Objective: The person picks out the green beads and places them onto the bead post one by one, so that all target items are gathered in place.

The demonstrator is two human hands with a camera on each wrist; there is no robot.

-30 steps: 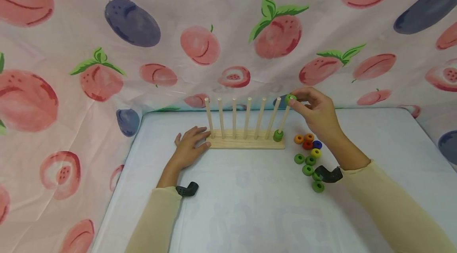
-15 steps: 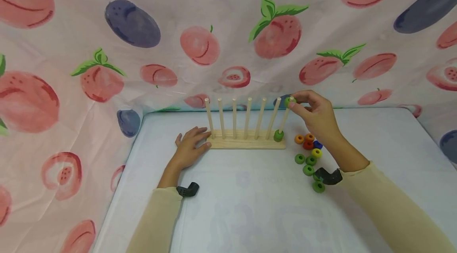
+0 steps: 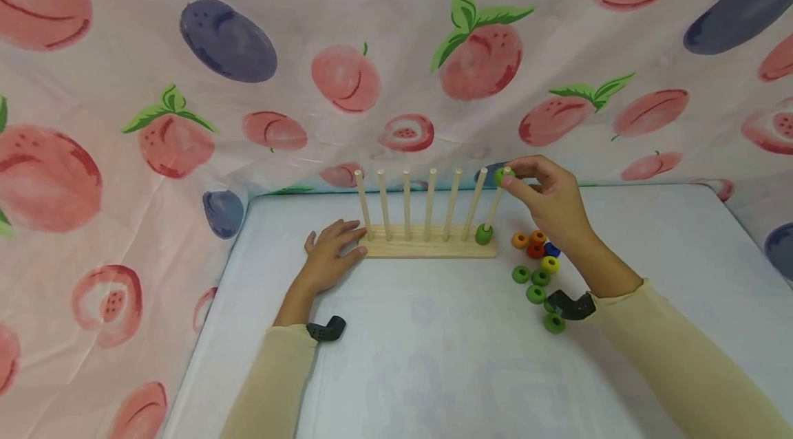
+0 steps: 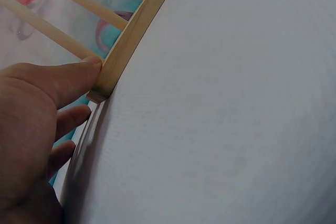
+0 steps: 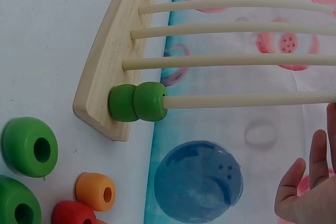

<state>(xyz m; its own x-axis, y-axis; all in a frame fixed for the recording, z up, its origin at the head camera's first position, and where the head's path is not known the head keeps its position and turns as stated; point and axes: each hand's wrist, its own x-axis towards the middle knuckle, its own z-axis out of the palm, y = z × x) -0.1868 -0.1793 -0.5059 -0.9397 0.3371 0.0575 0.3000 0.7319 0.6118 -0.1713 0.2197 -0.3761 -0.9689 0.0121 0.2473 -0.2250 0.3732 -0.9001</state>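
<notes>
A wooden rack [image 3: 427, 250] has several upright pegs on one base. My left hand [image 3: 326, 263] rests at its left end; in the left wrist view the thumb [image 4: 79, 80] touches the base and the other fingers lie spread beside the end. My right hand [image 3: 557, 208] pinches a green bead [image 3: 500, 176] at the top of the rightmost peg [image 3: 494, 208], whose tip shows through the bead's hole. Two green beads [image 5: 137, 102] sit stacked at the foot of that peg. In the right wrist view the pinched bead is out of sight.
Loose beads lie on the white table [image 3: 434, 349] right of the rack: several green beads [image 3: 535, 294], two orange beads [image 3: 520, 240], a red bead [image 3: 535, 249], a blue bead [image 3: 551, 250] and a yellow bead [image 3: 550, 265]. A fruit-printed cloth [image 3: 396, 47] stands behind the rack.
The green bead in my right hand has come down slightly over the rightmost peg's top, so the peg tip now pokes through. My left hand has stayed put.
</notes>
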